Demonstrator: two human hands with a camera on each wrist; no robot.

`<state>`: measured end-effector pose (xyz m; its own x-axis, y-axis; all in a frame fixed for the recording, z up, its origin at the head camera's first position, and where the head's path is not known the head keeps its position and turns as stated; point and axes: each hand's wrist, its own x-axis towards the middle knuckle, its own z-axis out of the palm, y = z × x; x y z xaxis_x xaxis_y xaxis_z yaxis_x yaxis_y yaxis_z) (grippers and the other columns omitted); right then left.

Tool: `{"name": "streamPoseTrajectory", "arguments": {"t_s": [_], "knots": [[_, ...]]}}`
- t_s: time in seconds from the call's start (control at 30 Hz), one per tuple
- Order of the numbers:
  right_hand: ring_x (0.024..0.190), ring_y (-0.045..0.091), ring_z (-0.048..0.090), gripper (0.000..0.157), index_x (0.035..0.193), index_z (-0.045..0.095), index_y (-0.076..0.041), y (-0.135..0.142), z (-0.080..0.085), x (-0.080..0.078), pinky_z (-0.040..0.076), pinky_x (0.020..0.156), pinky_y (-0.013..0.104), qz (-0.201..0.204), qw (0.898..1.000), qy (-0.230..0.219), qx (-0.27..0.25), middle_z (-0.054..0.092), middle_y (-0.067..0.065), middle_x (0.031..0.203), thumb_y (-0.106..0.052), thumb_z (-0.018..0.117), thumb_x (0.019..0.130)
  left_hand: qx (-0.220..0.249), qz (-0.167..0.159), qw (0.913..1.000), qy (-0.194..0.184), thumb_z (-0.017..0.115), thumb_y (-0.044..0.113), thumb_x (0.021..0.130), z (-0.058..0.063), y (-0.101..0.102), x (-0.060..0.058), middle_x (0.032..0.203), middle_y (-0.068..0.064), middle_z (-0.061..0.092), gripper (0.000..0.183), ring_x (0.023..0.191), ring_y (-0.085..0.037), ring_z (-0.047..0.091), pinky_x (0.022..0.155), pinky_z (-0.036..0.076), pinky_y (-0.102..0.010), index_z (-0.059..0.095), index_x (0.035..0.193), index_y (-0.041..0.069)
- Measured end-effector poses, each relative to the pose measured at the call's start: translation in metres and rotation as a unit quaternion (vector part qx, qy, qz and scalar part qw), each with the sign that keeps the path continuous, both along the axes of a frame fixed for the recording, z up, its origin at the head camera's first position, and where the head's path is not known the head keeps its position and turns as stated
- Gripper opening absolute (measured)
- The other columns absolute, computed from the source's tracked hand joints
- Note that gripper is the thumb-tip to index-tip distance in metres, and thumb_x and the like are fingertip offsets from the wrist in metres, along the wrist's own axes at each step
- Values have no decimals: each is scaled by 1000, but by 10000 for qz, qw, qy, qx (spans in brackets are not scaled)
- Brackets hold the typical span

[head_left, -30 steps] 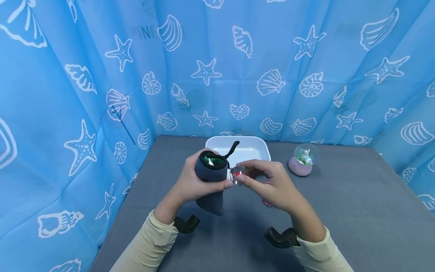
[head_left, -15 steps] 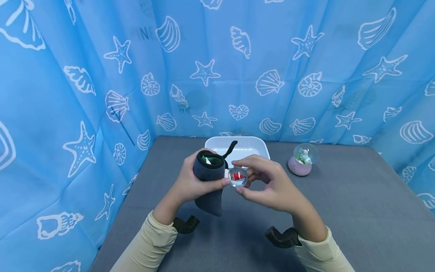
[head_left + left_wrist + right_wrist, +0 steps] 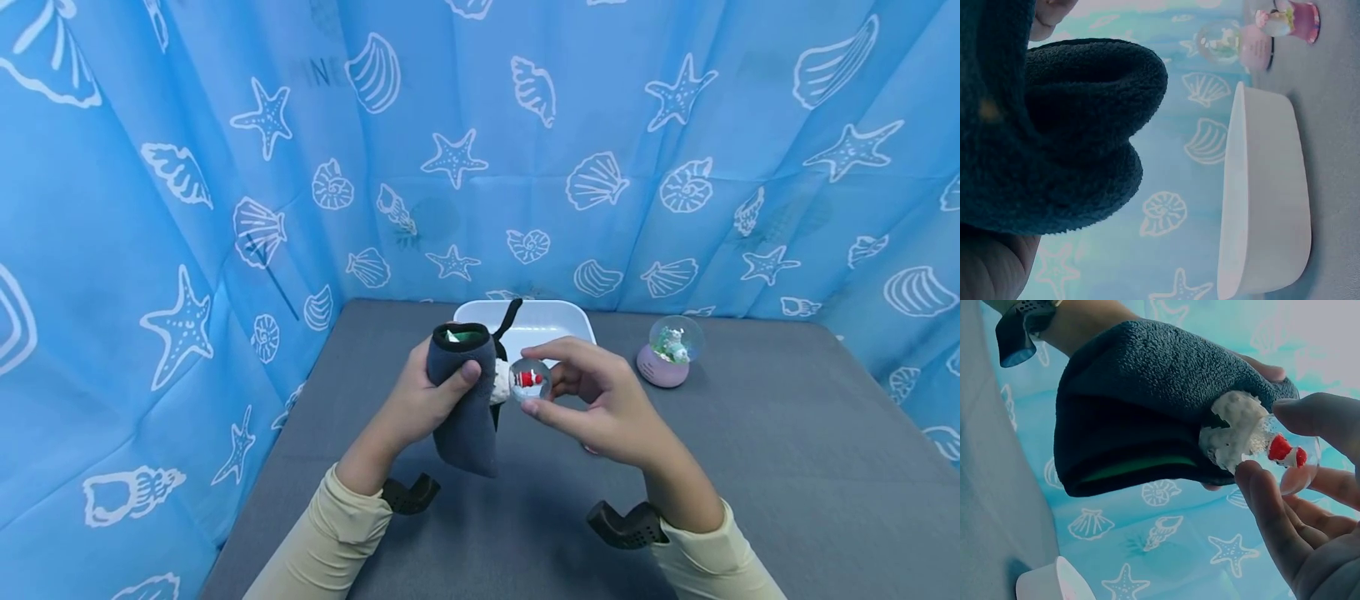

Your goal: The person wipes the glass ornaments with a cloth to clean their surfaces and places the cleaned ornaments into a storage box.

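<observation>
My left hand grips a folded dark grey-blue cloth, its thumb lying across the front. A black loop sticks up from the cloth, and a bit of green shows inside the top fold. Against the cloth's right side is the white, bumpy base of a small snow globe tipped on its side, a red figure inside its clear ball. Thumb and fingers of my right hand hold the ball. In the left wrist view the cloth hides the globe.
A white basin stands behind the hands on the grey table. To the right sits a snow globe with a pink base. Another small pink-based globe shows in the left wrist view. A blue shell-print curtain hangs behind.
My left thumb has moved off the globe's base onto the cloth, baring the white base. The right fingers loosened on the ball and now hold it, with the red figure more visible.
</observation>
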<state>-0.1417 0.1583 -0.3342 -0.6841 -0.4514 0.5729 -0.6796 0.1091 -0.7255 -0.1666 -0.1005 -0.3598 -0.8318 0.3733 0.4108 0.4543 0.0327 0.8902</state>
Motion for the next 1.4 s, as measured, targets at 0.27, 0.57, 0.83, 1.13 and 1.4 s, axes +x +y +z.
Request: {"name": "streamPoseTrajectory", "arguments": {"t_s": [0.27,0.57,0.83,1.13,1.4], "knots": [[87,16,72,57,132,68,0,-5,-1,1,63,77,28,-84,9998,57,-187,70,13,117,14,85,80,183,-199,9994,-201,70,49,98,2,-2,1,123,-21,63,67,105,-28,61,91,55,-44,54,142,0],[99,16,71,62,131,67,3,-9,-3,1,62,88,28,-1,9980,390,-495,66,18,126,22,84,74,271,-345,9990,102,75,46,94,5,-3,1,124,-20,63,68,106,-25,62,92,55,-40,55,141,1],[96,16,73,62,129,68,2,-9,-2,0,63,85,28,102,9975,502,-480,68,18,121,21,86,73,72,-409,9991,93,76,70,88,3,-1,0,121,-17,64,86,104,-29,64,90,58,-44,55,141,6],[82,13,71,55,127,73,-4,-5,-2,1,62,76,28,-545,9976,374,197,76,11,118,8,90,76,24,-432,9991,54,78,63,89,1,0,0,116,-13,65,76,102,-30,65,89,59,-45,56,138,9],[77,12,65,43,123,76,-10,-4,-5,-2,56,68,28,-858,9952,162,449,79,2,104,1,88,83,-75,-304,9994,160,79,64,88,1,1,0,119,-9,66,73,105,-28,65,89,58,-45,58,137,14]]}}
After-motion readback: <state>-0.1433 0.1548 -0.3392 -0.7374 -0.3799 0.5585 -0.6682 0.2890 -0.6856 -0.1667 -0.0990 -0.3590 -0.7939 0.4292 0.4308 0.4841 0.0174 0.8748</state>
